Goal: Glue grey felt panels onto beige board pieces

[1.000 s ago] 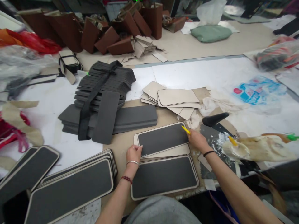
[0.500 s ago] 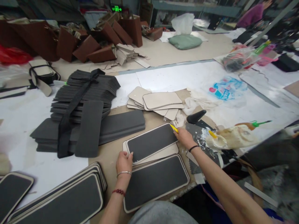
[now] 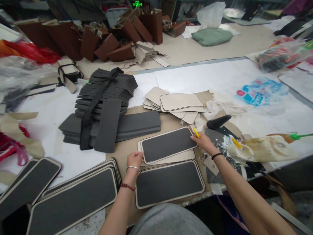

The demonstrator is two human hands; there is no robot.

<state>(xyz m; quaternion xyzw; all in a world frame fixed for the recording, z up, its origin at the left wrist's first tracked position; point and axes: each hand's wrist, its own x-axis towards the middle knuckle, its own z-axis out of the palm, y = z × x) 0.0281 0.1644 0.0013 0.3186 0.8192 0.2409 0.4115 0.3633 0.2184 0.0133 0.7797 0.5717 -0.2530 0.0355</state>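
Observation:
A dark grey panel with a cream border (image 3: pixel 168 145) lies before me, on top of cream rectangular pieces (image 3: pixel 168 158). At its left end, my left hand (image 3: pixel 135 159) is closed on the edge with bent fingers. My right hand (image 3: pixel 204 143) touches its right end and keeps a slim yellow tool (image 3: pixel 196 132) between the fingers, tip pointing up. The tool's lower part is hidden in that hand. Nearer to me rests a stack of similar bordered panels (image 3: pixel 171 184). Behind the held panel are loose cream pieces (image 3: pixel 182 102).
Dark grey strips (image 3: pixel 107 89), tied with a black band, stand at left behind more bordered panels (image 3: pixel 75 199). At right are a glue-smeared dark board (image 3: pixel 215 169), a cream-coated container (image 3: pixel 266 148) and a black-handled object (image 3: pixel 218 122). Brown bags (image 3: pixel 146 27) line the back.
The view has swung left, so things appear further right. Both hands stay at the panel's two ends. The yellow tool now points more upright.

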